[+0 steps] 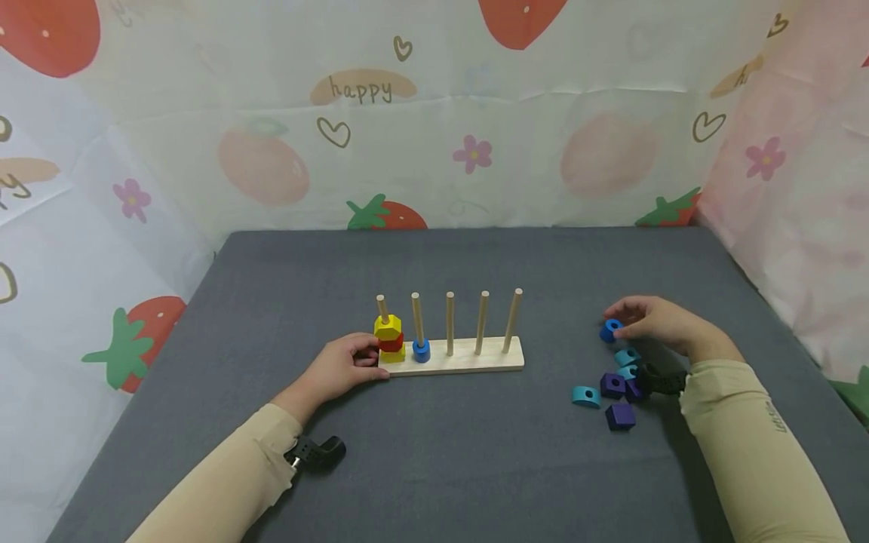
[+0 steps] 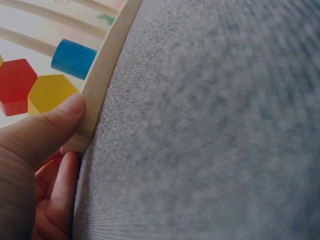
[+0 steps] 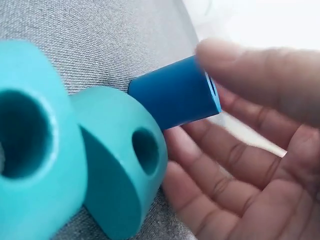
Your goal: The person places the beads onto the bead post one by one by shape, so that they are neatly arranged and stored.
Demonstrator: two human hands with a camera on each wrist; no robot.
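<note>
Pale printed fabric backdrop [image 1: 529,128] w/ strawberries, hearts & "happy" lettering stands behind a table under dark grey cloth [image 1: 475,467]. Approx mid-table: light wooden peg board [image 1: 482,363], long axis running L–R across the person's front, five round pegs upright. Leftmost peg carries, bottom to top, a yellow hexagonal base block [image 1: 397,357], a red hexagonal block [image 1: 391,345] & a yellow hexagonal upper block [image 1: 388,327]; next peg has a blue round block [image 1: 421,352] low down.

L hand [image 1: 342,364] grips the board's L end: thumb on the near long side, other fingers curled by the end face.

R hand [image 1: 655,326], well off to the R, has a loose blue cylinder w/ round bore [image 3: 172,95] btwn thumb & fingers: thumb at the bored end's rim, fingertips along the opp. side. Reads as a light pinch; can't tell how firm, or if the cyl. is off the cloth.

Key relation: cyl. sits at the fingertip side of R hand, i.e. the side facing the board, but well apart from it, past the rightmost peg. R hand's the near one; L hand's at the board's far end. Bore seems tilted vs. the upright pegs, exact lean unclear.

Just beside, nearer the person: teal half-round blocks [image 1: 586,397] & purple square blocks [image 1: 621,417], partly behind the black R wrist strap [image 1: 664,379].
</note>
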